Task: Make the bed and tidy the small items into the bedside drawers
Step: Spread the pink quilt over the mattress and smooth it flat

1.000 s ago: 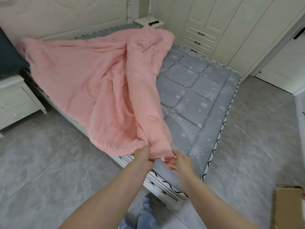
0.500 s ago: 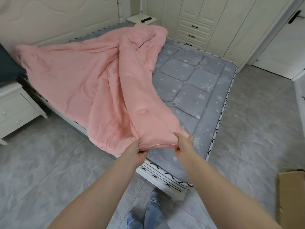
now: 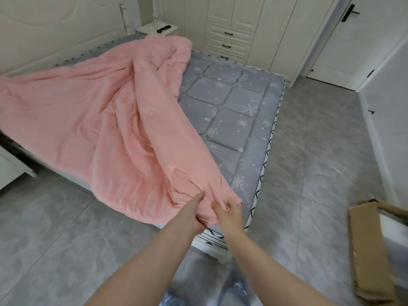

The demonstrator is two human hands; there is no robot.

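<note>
A pink duvet (image 3: 92, 120) lies rumpled over the left half of the bed, folded back on itself so the grey snowflake mattress pad (image 3: 231, 100) shows on the right. At the near corner of the bed my left hand (image 3: 195, 214) and my right hand (image 3: 228, 214) both grip the duvet's bunched corner, close together. The far bedside table (image 3: 154, 30) stands by the headboard with a dark small item (image 3: 163, 28) on top. A sliver of the near bedside table (image 3: 8, 166) shows at the left edge.
White wardrobe drawers (image 3: 227, 44) stand beyond the bed. A white door (image 3: 344, 36) is at the back right. A cardboard box (image 3: 366, 246) sits on the grey tiled floor at the right. My feet in slippers (image 3: 207, 294) are at the bottom.
My hands spread apart along the duvet edge, then came back together at its corner. The view has shifted right, so the near bedside table is almost out of frame.
</note>
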